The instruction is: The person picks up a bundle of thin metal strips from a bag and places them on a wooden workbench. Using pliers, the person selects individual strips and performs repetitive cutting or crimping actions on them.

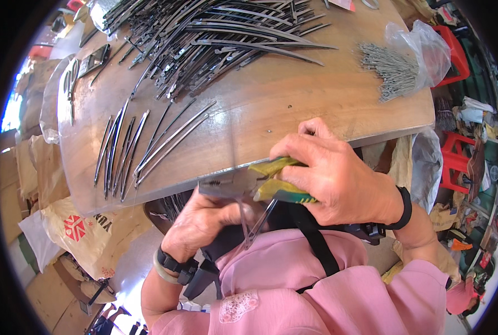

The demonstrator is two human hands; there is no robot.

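My right hand (341,176) grips a pair of pliers (285,191) with yellow-green handles, just off the table's front edge. The pliers' head points left, over my left fingers. My left hand (196,226) is closed below the jaws, pinching a thin dark metal strip (261,222) that slants down in front of my lap. Part of the strip is blurred, and whether the jaws bite on it I cannot tell. Several similar strips (127,146) lie in a loose row on the table, left of my hands.
A large heap of dark, curved metal strips (204,47) covers the back of the wooden table (249,120). A bundle of short grey wires (391,70) lies at right by a clear plastic bag (427,53). Red stools (455,162) stand beyond. Wrapping bags (101,234) hang at left.
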